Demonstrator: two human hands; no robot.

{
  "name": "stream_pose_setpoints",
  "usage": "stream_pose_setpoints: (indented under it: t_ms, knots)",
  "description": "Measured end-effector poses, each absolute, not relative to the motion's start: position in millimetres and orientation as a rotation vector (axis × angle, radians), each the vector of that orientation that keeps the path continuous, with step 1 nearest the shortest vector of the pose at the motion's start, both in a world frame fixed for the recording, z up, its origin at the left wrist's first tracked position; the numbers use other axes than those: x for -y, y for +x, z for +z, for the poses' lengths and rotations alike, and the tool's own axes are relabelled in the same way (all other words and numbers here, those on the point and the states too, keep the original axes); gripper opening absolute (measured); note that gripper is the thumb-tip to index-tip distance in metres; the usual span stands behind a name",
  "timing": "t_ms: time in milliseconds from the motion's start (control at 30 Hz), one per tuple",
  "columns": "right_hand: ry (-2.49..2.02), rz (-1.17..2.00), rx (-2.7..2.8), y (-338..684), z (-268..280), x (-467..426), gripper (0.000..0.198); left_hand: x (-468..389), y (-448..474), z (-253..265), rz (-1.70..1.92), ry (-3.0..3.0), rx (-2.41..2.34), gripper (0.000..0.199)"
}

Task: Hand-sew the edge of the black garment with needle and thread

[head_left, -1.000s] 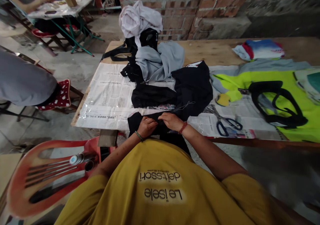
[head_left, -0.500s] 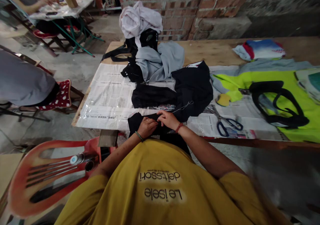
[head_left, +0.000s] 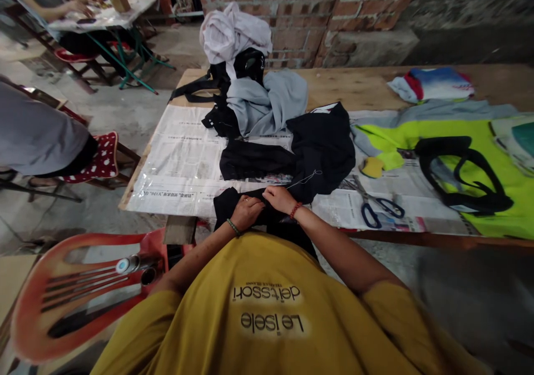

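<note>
A dark garment (head_left: 321, 149) lies on the newspaper at the table's front edge, one sleeve (head_left: 256, 161) stretched to the left and another dark part bunched close to my body. My left hand (head_left: 247, 212), with a ring and a green bead bracelet, is closed on that bunched cloth. Beside it, my right hand (head_left: 280, 200) pinches at the same cloth; anything small between its fingertips is hidden. A loose white thread (head_left: 306, 178) trails across the garment just right of my right hand. Scissors with dark blue handles (head_left: 381, 207) lie farther right.
Grey cloth (head_left: 271, 99) and a white bundle (head_left: 236, 33) are heaped behind. At right lie a yellow sponge (head_left: 372, 167), a neon garment (head_left: 450, 127) and a black strap-like loop (head_left: 463, 202). A red plastic chair (head_left: 83, 241) stands lower left. People sit at left.
My right hand has shifted slightly and its fingers are drawn closer together at the cloth. My left hand stays in nearly the same place on the garment.
</note>
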State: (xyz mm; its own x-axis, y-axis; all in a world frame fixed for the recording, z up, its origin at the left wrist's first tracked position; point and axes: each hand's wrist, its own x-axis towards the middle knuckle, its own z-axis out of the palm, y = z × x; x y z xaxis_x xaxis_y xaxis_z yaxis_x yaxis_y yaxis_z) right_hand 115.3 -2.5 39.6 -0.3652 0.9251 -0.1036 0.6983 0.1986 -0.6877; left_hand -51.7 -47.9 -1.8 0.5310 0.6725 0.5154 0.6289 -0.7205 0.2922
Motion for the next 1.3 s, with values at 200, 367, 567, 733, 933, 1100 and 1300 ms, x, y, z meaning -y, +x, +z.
stream_pose_setpoints:
  t_ms: [200,367,567,733,933,1100,1300]
  knots:
    - [-1.498,0.945,2.192,116.9,44.4,2.6,0.022,48.6,-50.4,-1.3,0.988,2.657,-1.169,0.021]
    - [-1.489,0.966,2.232,115.6,48.8,6.2,0.021,47.8,-49.8,-2.0,1.045,2.603,-1.191,0.019]
    - [-1.449,0.981,2.303,116.5,48.7,7.7,0.022,41.0,-51.4,-3.8,0.988,2.356,-1.272,0.014]
    - [-1.364,0.52,2.017,138.8,62.9,7.4,0.024,33.8,-52.4,-2.1,1.058,2.046,-1.263,0.01]
    - [-1.378,0.52,2.037,146.5,50.4,52.4,0.02,32.3,-50.6,0.2,1.036,1.959,-1.309,0.013]
    - [-1.465,0.567,2.152,128.2,16.2,67.6,0.016,33.5,-48.5,1.3,1.023,1.965,-1.334,0.013]
    - [-1.466,0.505,2.114,118.8,8.8,51.8,0.021,35.3,-50.2,0.1,0.99,2.074,-1.324,0.013]
